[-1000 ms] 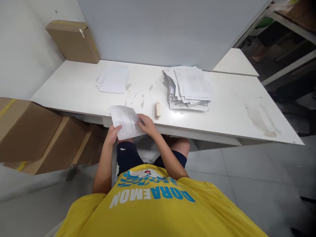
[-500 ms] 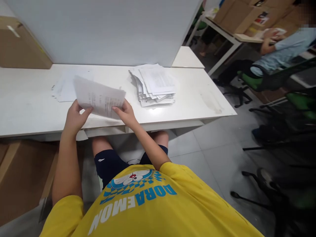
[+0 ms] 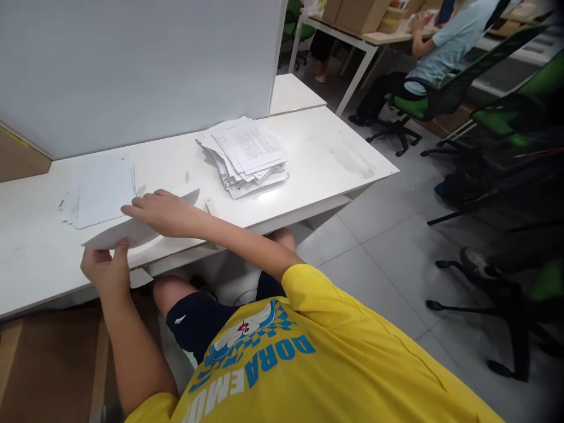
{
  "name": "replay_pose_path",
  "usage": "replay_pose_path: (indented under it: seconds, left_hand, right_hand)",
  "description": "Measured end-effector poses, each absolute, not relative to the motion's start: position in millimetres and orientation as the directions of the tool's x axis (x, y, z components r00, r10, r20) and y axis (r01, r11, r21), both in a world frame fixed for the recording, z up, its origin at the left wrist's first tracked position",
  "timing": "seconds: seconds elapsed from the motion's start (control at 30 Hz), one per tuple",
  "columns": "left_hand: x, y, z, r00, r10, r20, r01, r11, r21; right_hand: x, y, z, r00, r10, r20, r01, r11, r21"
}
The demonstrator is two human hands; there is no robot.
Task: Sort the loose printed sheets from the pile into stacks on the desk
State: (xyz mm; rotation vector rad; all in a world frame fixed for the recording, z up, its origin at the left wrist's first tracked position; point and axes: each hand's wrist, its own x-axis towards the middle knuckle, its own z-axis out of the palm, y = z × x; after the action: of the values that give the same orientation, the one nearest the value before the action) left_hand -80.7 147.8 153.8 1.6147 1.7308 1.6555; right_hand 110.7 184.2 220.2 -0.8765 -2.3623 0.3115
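Observation:
My left hand (image 3: 108,267) is closed on the near left part of a sheet of paper (image 3: 141,233), thumb on its face. The sheet is held tilted above the desk's front edge, seen nearly edge-on. Across its upper edge lies my right hand (image 3: 165,212), fingers bent together and pointing left. Its thumb and whatever is between the fingers are hidden. Just behind the hands, a low spread of white papers (image 3: 103,191) rests on the desk. Farther right stands a thick, uneven stack of printed papers (image 3: 253,154).
The white desk (image 3: 317,170) backs onto a grey-white panel (image 3: 145,64). A small pale block (image 3: 212,207) lies near the front edge. Cardboard boxes (image 3: 57,364) stand below left. Behind at right, a person in a light blue shirt (image 3: 460,47) sits at another table.
My right hand has left the sheet's right side and crossed leftward over it. My left hand and the sheet have come lower and left, the sheet tilting. The camera view has turned right.

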Motion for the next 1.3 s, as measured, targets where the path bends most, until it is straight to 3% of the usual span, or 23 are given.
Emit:
replay_pose_path:
  seconds: [0.13,0.23,0.37,0.53,0.6,0.73,0.87,1.07,1.3]
  left_hand:
    - [-99.8,154.6,136.9,-0.441,0.804,0.398,0.317,-0.276,0.908]
    - [-109.4,155.8,131.6,-0.45,0.804,0.389,0.293,-0.279,0.915]
    - [-114.4,158.8,128.9,-0.432,0.774,0.462,0.252,-0.389,0.886]
    - [-117.0,157.9,133.1,-0.415,0.784,0.462,0.256,-0.386,0.886]
    - [-118.6,156.9,137.9,-0.413,0.772,0.483,0.279,-0.398,0.874]
    - [-125.2,158.6,141.8,-0.409,0.741,0.533,0.346,-0.414,0.842]
    - [-135.0,163.0,127.4,-0.452,0.772,0.447,0.361,-0.299,0.883]
    - [-141.7,161.9,105.4,-0.526,0.802,0.283,0.352,-0.098,0.931]
    - [-124.9,148.1,122.6,-0.483,0.793,0.371,0.317,-0.237,0.918]
  right_hand:
    - [124.8,180.8,194.6,-0.258,0.836,0.484,0.542,0.54,-0.644]
    - [124.5,182.6,169.7,-0.032,0.923,0.383,0.383,0.365,-0.849]
    - [110.2,191.4,141.7,-0.065,0.989,0.132,0.135,0.14,-0.981]
    - [104.5,197.2,135.3,-0.032,0.999,-0.022,0.155,-0.017,-0.988]
    - [109.4,195.9,140.2,-0.128,0.992,0.011,0.142,0.029,-0.989]
    - [119.0,188.7,149.2,-0.313,0.917,0.247,0.036,0.271,-0.962]
    - [116.9,176.3,141.9,-0.185,0.947,0.262,0.067,0.278,-0.958]
    - [102.3,160.5,114.4,-0.109,0.965,0.237,-0.078,0.23,-0.97]
    - [109.9,143.3,132.9,-0.106,0.965,0.24,-0.057,0.236,-0.97]
